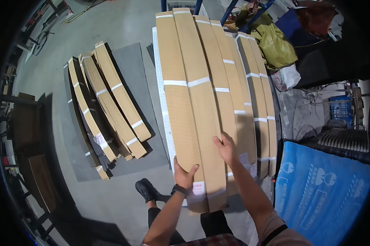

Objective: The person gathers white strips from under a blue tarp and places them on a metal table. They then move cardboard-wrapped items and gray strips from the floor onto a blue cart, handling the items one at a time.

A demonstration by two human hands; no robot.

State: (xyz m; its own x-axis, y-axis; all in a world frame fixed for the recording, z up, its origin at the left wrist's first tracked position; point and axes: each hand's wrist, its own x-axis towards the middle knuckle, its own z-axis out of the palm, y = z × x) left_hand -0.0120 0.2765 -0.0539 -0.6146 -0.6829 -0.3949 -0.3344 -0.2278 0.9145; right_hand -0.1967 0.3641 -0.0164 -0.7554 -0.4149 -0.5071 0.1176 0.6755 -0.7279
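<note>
Head view | left hand (pixel 184 174) grips near end of long carton (pixel 181 90) atop stack | right hand (pixel 226 148) flat on neighbouring carton (pixel 205 102) | likely stiff, heavy, unwieldy; hold end edges.

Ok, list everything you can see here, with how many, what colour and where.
Long cardboard-wrapped packs: about seven, tan with white tape bands, stacked side by side in the centre.
Second pile of packs: about four, tan, on the floor to the left.
Grey mat: one, under the left pile.
Blue printed sack: one, lower right.
Yellow-green bag: one, upper right.
White bag: one, right of the stack.
Blue crate: one, far right.
Dark shelving: brown, along the left edge.
Black shoe: one, on the floor below the stack.
Wristwatch: one, black, on the left wrist.
Left hand: grips the near end of a pack, fingers wrapped around its edge.
Right hand: flat on the pack beside it.
</note>
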